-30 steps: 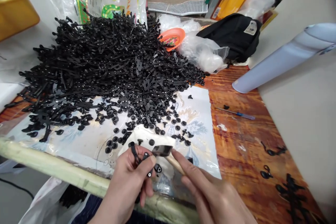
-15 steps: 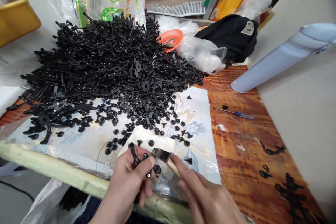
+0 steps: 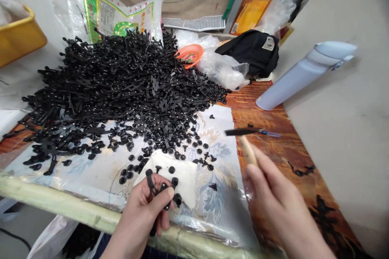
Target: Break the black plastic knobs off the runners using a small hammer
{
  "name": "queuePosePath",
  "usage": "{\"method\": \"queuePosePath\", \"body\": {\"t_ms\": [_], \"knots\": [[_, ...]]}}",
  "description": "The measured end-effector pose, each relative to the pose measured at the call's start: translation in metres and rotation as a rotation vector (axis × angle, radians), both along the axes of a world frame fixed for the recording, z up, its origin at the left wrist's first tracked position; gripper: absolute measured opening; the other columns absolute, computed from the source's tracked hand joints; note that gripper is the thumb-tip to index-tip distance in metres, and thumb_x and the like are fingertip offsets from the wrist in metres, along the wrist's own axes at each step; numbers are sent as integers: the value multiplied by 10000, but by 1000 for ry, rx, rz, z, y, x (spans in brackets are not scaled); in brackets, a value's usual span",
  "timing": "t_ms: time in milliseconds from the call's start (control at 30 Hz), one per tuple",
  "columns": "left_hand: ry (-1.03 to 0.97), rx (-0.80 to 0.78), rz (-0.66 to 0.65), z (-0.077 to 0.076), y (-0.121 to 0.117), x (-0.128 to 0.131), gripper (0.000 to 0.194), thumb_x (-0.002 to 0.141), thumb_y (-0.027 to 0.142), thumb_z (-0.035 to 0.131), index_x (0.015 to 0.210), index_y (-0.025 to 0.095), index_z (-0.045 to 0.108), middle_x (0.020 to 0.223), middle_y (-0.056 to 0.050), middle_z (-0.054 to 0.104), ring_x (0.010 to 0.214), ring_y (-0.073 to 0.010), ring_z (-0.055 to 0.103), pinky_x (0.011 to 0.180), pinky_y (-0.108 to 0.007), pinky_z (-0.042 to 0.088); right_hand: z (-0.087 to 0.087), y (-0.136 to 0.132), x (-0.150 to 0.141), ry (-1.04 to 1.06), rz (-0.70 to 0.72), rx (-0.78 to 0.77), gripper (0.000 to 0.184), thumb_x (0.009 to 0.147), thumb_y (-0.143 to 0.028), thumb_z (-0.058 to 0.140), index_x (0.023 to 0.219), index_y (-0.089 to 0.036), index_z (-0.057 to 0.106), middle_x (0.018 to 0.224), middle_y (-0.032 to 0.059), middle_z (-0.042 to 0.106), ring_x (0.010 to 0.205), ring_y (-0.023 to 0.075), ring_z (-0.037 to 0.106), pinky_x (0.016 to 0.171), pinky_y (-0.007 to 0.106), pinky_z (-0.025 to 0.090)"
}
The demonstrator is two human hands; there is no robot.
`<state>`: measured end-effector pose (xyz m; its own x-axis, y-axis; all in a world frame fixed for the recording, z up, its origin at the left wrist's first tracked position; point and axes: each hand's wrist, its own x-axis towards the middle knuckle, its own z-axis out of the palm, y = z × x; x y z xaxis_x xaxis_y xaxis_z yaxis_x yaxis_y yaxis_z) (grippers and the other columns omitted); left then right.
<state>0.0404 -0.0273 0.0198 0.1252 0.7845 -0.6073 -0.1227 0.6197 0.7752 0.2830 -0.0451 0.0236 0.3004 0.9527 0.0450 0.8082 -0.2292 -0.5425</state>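
Left hand (image 3: pixel 141 210) has its thumb and fingers pinched on a few black plastic strip parts (image 3: pixel 151 182), right over a white pad (image 3: pixel 179 182) with loose black studs (image 3: pixel 172 169) on it. Right hand (image 3: pixel 282 206), kinda blurry, is clenched around a wooden-handled flat blade (image 3: pixel 243 131), which crosses in front of a blue screwdriver (image 3: pixel 269 132) on the wooden table (image 3: pixel 258 107). A huge heap of black plastic strips (image 3: pixel 121 85) spills onto a printed plastic sheet (image 3: pixel 219 194). Behind it are a woven sack (image 3: pixel 118 20), an orange dish (image 3: pixel 190 54) and a black bag (image 3: pixel 252 48). The yellow tub (image 3: pixel 18 36) top left has whitish plastic in it.
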Motion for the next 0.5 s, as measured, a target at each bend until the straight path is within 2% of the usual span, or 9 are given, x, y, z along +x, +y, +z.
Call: {"method": "queuePosePath", "body": {"t_ms": [33, 67, 167, 333, 433, 500], "knots": [[-1, 8, -5, 2, -1, -2, 219, 751, 348, 724, 756, 169, 597, 533, 42, 613, 349, -58, 467, 344, -157, 333, -3, 9, 13, -107, -62, -43, 522, 974, -384, 340, 1472, -236, 393, 1130, 90, 692, 956, 245, 684, 810, 341, 549], [1, 19, -9, 4, -3, -4, 221, 748, 349, 733, 769, 171, 603, 548, 39, 622, 374, -65, 488, 365, -164, 353, -7, 19, 26, -221, -117, -145, 529, 960, -342, 337, 1477, -234, 380, 1150, 95, 677, 999, 252, 669, 837, 352, 536], [-22, 42, -30, 11, -7, -12, 227, 750, 352, 746, 850, 172, 648, 578, 24, 653, 466, -90, 550, 458, -188, 425, -20, 44, 49, -326, -189, -246, 562, 879, -233, 404, 1433, -152, 446, 1069, 156, 665, 969, 299, 667, 836, 406, 522], [-75, 109, -8, 12, -12, -32, 308, 755, 326, 735, 1029, 188, 701, 847, -42, 754, 686, -163, 663, 666, -269, 513, -40, 61, 41, -431, -199, -274, 627, 812, -187, 432, 1436, -135, 430, 1160, 211, 591, 1050, 371, 617, 824, 478, 509], [-2, 189, -5, 10, -15, -50, 297, 783, 287, 702, 1060, 180, 705, 759, -44, 772, 697, -178, 675, 675, -271, 504, -46, 63, 36, -471, -140, -270, 605, 818, -196, 420, 1419, -134, 452, 1164, 225, 585, 1089, 410, 589, 794, 501, 518], [8, 219, 8, 12, -19, -66, 306, 798, 262, 692, 1087, 163, 700, 745, -58, 783, 691, -178, 681, 679, -271, 501, -48, 65, 40, -487, -93, -260, 549, 841, -223, 410, 1369, -108, 511, 1091, 248, 609, 1059, 440, 598, 748, 531, 525]]}}
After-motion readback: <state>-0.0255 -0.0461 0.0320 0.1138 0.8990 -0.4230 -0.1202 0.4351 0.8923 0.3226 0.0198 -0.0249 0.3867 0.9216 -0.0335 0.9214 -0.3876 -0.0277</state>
